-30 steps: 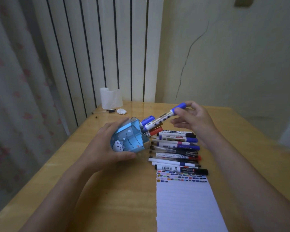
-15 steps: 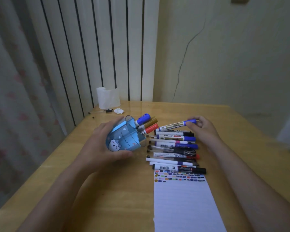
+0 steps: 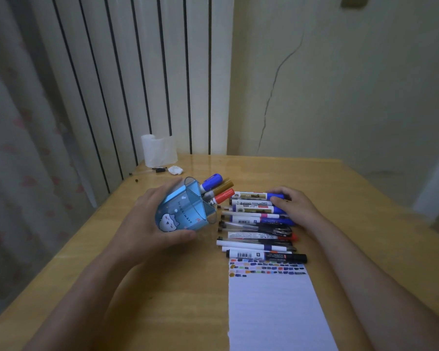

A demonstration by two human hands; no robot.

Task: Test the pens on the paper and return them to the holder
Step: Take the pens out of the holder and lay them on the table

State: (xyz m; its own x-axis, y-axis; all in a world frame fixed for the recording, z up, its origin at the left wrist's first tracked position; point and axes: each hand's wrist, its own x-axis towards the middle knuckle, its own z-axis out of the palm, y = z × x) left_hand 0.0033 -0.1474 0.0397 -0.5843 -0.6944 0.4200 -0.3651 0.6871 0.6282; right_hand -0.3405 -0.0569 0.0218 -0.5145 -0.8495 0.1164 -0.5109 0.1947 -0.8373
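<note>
Left hand (image 3: pixel 147 224) grips tilted holder (image 3: pixel 185 211). Right hand (image 3: pixel 293 206) pinches far pen (image 3: pixel 254 195). Advice: lift one pen only, feed tip-first into mouth.

Dim room. Wooden table (image 3: pixel 340 188) against a pale yellow wall (image 3: pixel 352 84) with a long crack (image 3: pixel 276 82). White radiator (image 3: pixel 142 72) behind, patterned curtain (image 3: pixel 18 135) at left.

One head-worn camera looks forward and down, close over the table (image 3: pixel 162 287).
</note>
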